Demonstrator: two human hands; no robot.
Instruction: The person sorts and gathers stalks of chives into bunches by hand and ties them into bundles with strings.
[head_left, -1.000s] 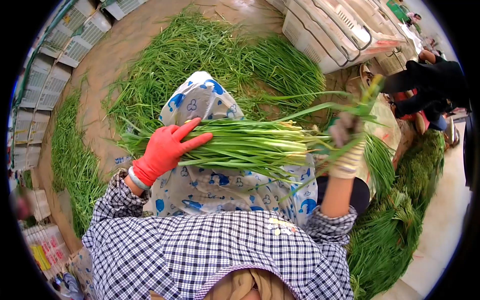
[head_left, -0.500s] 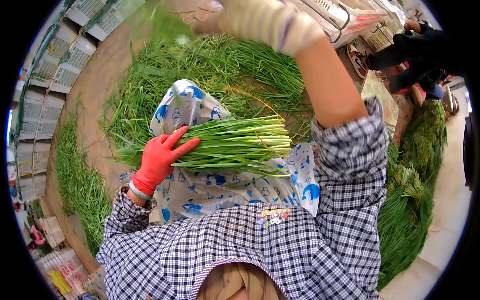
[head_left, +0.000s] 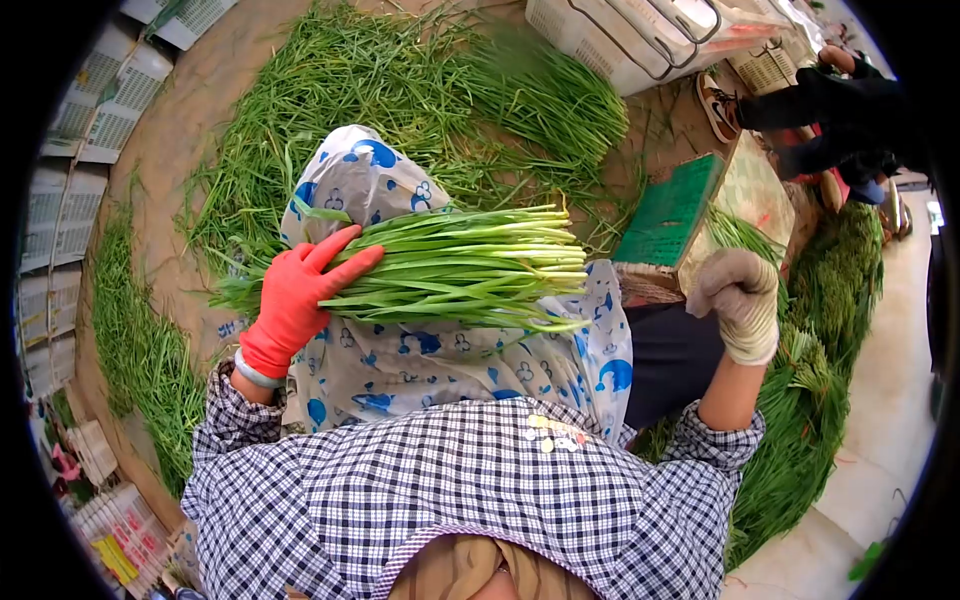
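A bunch of garlic chives [head_left: 460,265] lies across my lap over a white plastic sheet [head_left: 400,375] with blue prints, its pale stem ends toward the right. My left hand [head_left: 305,295], in a red rubber glove, grips the leafy end with two fingers stretched over the top; the thumb is hidden. Off to the right, my right hand [head_left: 738,300], in a pale knitted glove, is curled closed beside a green-topped box [head_left: 670,215]. Whatever its fingers may hold is hidden. Some loose chives [head_left: 742,235] show at the box, just behind this hand.
Loose greens [head_left: 350,80] are heaped on the floor ahead, with another strip [head_left: 145,350] at left. Tied chive bundles [head_left: 800,430] are piled at right. White crates [head_left: 55,220] line the left side, and a large crate [head_left: 620,45] stands ahead. A person's shoe [head_left: 718,105] is at upper right.
My right hand has swung from the upper middle, where loose greens were in the air, down to the right beside the box. My left hand stays on the chives.
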